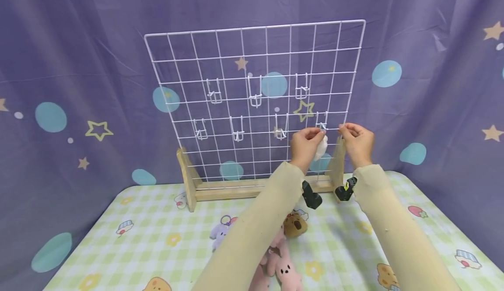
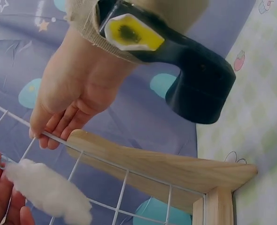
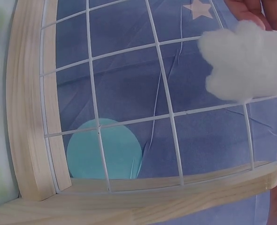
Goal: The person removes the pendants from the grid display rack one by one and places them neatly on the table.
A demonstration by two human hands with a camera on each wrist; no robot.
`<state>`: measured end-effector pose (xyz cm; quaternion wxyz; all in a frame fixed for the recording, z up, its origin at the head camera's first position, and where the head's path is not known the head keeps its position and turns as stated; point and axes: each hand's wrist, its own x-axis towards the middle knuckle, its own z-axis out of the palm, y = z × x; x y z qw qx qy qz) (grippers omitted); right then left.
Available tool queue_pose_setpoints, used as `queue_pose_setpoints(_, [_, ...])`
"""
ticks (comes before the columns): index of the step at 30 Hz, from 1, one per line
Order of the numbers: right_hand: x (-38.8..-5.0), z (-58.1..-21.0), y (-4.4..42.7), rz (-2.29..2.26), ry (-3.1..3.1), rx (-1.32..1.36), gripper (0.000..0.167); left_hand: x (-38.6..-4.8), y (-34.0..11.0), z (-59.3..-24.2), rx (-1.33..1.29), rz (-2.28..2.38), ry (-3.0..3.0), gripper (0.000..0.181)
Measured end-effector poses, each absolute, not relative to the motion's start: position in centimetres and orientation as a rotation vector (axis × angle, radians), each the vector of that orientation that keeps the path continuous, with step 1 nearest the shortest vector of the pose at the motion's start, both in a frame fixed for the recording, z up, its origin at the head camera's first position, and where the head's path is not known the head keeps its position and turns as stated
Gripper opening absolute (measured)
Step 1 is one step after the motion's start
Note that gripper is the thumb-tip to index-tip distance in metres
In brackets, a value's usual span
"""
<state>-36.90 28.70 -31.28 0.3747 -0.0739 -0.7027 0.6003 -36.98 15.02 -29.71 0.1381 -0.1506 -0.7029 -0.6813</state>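
Note:
A white wire grid panel (image 1: 278, 65) stands upright in a wooden stand (image 1: 232, 190). At its lower right, my left hand (image 1: 306, 145) pinches the top of a white fluffy plush (image 1: 321, 148) close beneath a white wire hook (image 1: 321, 118). A small pale blue bit shows at the fingertips; whether it is on the hook I cannot tell. My right hand (image 1: 359, 144) grips the panel's right edge wire between thumb and fingers. The plush (image 2: 49, 190) hangs in front of the grid in the left wrist view, with left-hand fingers (image 2: 2, 197) beside it.
Several other wire hooks (image 1: 255, 96) sit in two rows on the panel. Below my left forearm lie plush toys: a pink one (image 1: 285, 271), a brown one (image 1: 295, 225) and a purple one with a ring (image 1: 218, 233). A checkered cloth (image 1: 149, 238) covers the table; a patterned curtain (image 1: 78, 41) hangs behind.

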Motion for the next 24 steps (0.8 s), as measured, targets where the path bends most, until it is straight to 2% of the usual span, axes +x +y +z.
queue_pose_setpoints(24, [-36.8,-31.2,28.5,1.536,-1.764,-0.16,0.023,-34.8,13.3,-28.7,-0.589,-1.864,-2.08,0.013])
